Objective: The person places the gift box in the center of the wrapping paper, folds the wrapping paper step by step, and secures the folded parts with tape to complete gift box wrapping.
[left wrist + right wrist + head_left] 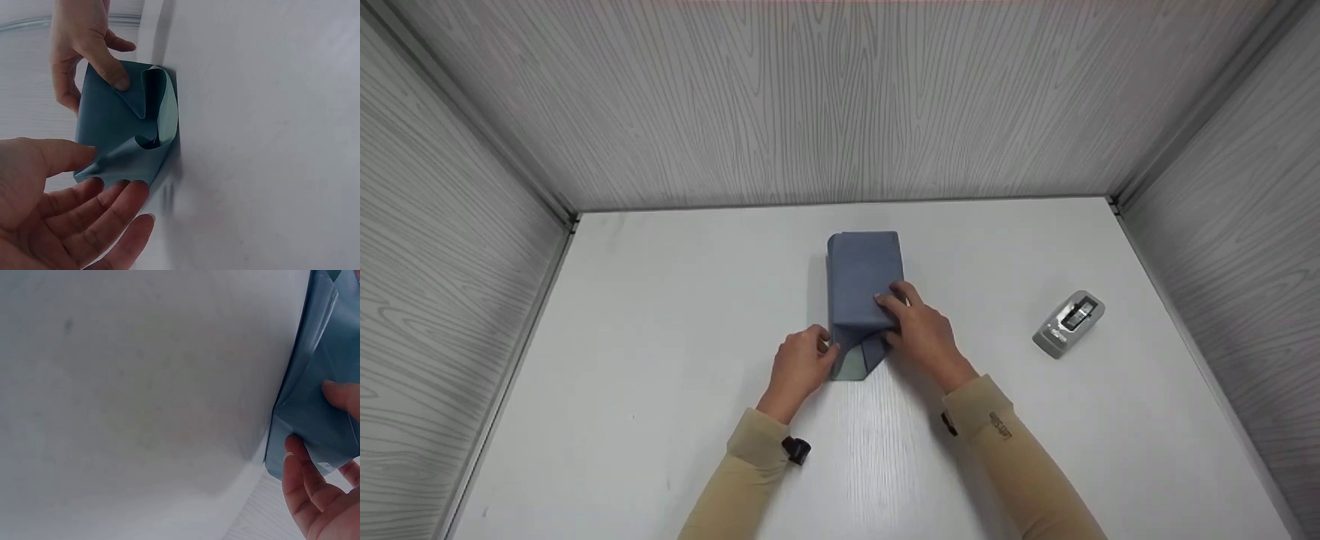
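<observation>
A box wrapped in blue paper point(866, 270) lies on the white tabletop, its near end facing the person. At that end the paper's folded flap point(851, 365) sticks out, showing its pale green inner side; the left wrist view shows its pale inner edge point(167, 115) bowed open between two folds. My left hand point(801, 364) pinches the paper at the near left corner, thumb and fingers on either side of it. The right hand point(926, 334) grips the near right part of the box, thumb against its end and fingers along the side point(301, 461).
A small grey tape-dispenser-like object point(1069, 324) with a dark window lies to the right on the tabletop point(675, 322). Grey wood-grain panels point(840, 105) enclose the table at the back and both sides.
</observation>
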`<control>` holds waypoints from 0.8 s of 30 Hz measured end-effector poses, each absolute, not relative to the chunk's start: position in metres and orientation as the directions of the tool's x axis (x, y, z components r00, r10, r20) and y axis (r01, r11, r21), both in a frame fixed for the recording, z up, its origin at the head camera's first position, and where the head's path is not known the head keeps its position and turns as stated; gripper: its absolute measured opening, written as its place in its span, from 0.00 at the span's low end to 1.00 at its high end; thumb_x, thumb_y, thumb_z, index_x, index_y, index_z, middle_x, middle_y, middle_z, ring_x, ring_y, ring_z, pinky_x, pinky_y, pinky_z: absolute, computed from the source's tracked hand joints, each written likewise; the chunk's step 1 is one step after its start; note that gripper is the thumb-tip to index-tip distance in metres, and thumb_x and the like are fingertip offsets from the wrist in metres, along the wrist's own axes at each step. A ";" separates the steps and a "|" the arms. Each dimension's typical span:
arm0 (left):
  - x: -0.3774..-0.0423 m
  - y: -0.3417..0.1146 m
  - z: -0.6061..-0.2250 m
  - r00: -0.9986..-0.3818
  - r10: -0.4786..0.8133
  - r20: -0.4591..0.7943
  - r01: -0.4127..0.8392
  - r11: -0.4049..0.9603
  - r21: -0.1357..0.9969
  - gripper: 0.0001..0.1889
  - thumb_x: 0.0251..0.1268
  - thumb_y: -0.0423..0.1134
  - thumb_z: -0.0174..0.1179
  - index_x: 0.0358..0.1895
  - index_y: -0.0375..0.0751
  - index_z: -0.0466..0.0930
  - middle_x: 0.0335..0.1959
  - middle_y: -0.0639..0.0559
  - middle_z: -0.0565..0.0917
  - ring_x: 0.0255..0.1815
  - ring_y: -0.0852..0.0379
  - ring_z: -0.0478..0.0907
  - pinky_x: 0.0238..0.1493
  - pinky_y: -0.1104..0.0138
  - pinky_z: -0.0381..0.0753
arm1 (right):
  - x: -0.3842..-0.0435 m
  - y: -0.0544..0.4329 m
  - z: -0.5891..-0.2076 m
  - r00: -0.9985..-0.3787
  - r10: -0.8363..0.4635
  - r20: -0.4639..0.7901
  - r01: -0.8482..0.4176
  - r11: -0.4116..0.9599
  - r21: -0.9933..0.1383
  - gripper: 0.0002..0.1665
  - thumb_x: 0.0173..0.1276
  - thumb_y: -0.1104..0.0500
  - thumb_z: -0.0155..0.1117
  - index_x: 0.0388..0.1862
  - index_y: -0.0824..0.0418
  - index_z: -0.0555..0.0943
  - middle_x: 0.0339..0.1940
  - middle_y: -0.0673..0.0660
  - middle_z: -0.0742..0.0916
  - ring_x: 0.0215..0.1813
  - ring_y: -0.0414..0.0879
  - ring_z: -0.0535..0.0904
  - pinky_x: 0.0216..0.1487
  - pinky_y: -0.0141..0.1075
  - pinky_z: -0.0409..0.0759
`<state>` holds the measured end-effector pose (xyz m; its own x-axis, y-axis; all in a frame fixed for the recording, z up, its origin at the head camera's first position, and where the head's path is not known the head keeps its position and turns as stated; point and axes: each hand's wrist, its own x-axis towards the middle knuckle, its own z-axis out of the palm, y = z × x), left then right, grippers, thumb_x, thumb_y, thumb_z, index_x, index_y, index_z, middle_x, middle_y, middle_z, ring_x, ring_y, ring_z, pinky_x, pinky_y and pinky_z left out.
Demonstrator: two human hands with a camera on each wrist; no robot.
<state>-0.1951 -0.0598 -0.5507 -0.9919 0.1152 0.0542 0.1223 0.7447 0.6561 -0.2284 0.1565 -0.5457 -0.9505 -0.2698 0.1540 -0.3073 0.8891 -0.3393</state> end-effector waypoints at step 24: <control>-0.206 -0.049 -0.554 -0.988 0.059 0.144 0.135 0.783 0.608 0.07 0.60 0.30 0.63 0.26 0.40 0.77 0.22 0.51 0.80 0.21 0.55 0.74 0.24 0.60 0.75 | -0.229 0.157 -0.545 -0.956 -0.268 0.119 -0.293 0.877 -0.381 0.37 0.58 0.60 0.76 0.67 0.45 0.75 0.72 0.53 0.66 0.47 0.55 0.82 0.44 0.49 0.80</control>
